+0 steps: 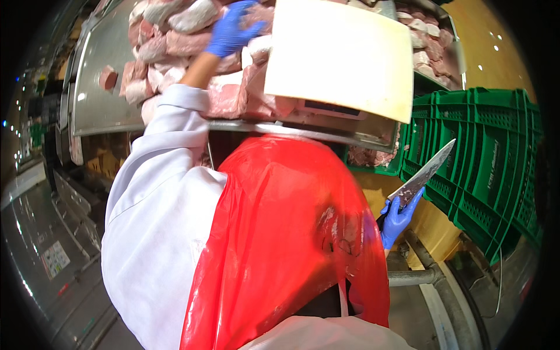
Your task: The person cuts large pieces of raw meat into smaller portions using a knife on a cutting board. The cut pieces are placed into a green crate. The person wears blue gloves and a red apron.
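Observation:
My left hand, in a blue glove, reaches over a heap of raw meat pieces on a metal table. Its fingers are spread, and no meat shows in its grip. Low at my right side, my right hand, also gloved in blue, is closed round the handle of a knife. The wide blade points up and away to the right, with bits of meat stuck to it. A white cutting board lies at the table's near edge, right of the heap.
Green plastic crates stand at the right, close to the blade. Another container of meat sits behind the board, and trimmings lie in a green crate below it. Metal pipes run at lower right. A red apron covers my front.

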`<state>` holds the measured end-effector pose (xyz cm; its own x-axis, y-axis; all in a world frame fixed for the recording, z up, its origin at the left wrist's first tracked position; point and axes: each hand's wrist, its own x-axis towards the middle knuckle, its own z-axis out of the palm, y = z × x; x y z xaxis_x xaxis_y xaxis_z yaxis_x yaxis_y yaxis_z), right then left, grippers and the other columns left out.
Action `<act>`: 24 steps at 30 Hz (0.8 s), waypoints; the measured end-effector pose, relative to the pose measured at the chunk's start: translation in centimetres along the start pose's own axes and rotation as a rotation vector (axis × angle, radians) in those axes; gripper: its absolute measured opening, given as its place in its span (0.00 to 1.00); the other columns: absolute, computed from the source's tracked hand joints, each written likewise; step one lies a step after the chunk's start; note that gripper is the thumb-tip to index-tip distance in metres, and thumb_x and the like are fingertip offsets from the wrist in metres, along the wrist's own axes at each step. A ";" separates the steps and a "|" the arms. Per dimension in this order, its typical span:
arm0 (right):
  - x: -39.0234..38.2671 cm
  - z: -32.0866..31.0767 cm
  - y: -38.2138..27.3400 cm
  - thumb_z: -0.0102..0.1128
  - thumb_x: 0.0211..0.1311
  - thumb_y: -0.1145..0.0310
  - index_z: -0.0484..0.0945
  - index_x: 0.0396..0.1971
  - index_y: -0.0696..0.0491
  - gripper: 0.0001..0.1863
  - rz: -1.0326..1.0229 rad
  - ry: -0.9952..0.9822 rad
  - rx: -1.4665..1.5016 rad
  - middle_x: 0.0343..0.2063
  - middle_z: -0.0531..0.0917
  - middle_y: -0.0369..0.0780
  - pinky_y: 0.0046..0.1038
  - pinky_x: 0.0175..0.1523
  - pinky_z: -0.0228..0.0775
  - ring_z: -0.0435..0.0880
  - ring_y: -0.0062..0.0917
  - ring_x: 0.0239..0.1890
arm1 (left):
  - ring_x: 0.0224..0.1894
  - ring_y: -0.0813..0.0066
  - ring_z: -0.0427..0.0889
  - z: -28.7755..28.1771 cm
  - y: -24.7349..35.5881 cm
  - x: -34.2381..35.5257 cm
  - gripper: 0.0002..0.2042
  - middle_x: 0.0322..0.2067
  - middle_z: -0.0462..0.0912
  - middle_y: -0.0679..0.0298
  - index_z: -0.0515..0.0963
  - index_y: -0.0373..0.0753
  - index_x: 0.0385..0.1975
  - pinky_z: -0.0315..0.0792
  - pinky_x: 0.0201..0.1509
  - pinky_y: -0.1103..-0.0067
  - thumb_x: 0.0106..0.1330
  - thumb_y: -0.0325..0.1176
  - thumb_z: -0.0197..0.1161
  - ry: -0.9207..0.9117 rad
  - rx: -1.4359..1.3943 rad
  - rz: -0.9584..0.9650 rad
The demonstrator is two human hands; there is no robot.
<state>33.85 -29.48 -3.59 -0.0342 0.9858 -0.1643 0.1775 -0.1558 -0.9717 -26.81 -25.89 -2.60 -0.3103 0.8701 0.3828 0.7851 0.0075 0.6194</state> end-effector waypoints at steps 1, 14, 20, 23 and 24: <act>0.6 0.4 -0.6 0.54 0.71 0.80 0.47 0.79 0.44 0.42 0.005 -0.071 -0.037 0.26 0.78 0.36 0.19 0.24 0.68 0.74 0.16 0.21 | 0.53 0.56 0.83 -3.9 -8.1 -4.7 0.34 0.53 0.81 0.48 0.74 0.31 0.58 0.78 0.58 0.67 0.61 0.51 0.74 0.088 0.244 -0.059; 7.0 9.5 -7.3 0.54 0.71 0.79 0.51 0.79 0.44 0.40 -0.158 -0.482 -0.273 0.26 0.79 0.33 0.18 0.25 0.67 0.71 0.13 0.20 | 0.72 0.33 0.53 10.7 6.2 -17.6 0.52 0.73 0.57 0.48 0.62 0.42 0.72 0.52 0.70 0.40 0.47 0.61 0.74 -0.101 0.541 -0.206; 5.1 9.2 -6.3 0.55 0.69 0.80 0.52 0.79 0.44 0.41 -0.127 -0.496 -0.349 0.27 0.81 0.32 0.18 0.26 0.67 0.70 0.11 0.21 | 0.60 0.40 0.71 8.1 1.6 -11.9 0.39 0.66 0.67 0.48 0.71 0.45 0.65 0.69 0.59 0.48 0.50 0.52 0.71 -0.264 0.525 -0.391; 3.5 7.7 -6.1 0.55 0.69 0.80 0.53 0.78 0.43 0.40 -0.064 -0.454 -0.301 0.27 0.81 0.33 0.19 0.25 0.68 0.70 0.11 0.20 | 0.51 0.51 0.81 4.3 -3.6 -11.3 0.29 0.54 0.79 0.50 0.74 0.40 0.60 0.77 0.53 0.62 0.57 0.43 0.68 -0.143 0.214 -0.469; 2.8 6.9 -5.6 0.55 0.69 0.80 0.53 0.78 0.43 0.40 -0.044 -0.425 -0.297 0.27 0.81 0.33 0.19 0.24 0.68 0.70 0.11 0.20 | 0.51 0.54 0.82 2.7 -5.4 -11.3 0.27 0.52 0.81 0.51 0.74 0.39 0.59 0.78 0.53 0.65 0.59 0.40 0.66 -0.135 0.030 -0.526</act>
<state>25.93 -26.25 0.19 -0.4338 0.8689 -0.2384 0.4358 -0.0292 -0.8996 -26.08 -34.43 -12.07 -0.5957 0.8005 -0.0661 0.5579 0.4716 0.6829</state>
